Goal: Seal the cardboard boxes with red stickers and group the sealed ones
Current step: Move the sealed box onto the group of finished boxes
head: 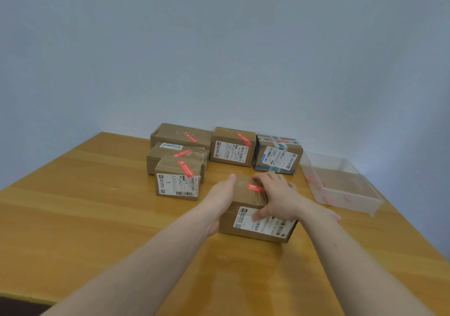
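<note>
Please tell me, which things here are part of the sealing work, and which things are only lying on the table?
Part of the work:
- nearest cardboard box, held by left hand and right hand
- red sticker on its top
- five stickered boxes grouped behind
- clear plastic tray with spare red stickers

Only lying about:
- nothing visible; only the wooden table itself
</note>
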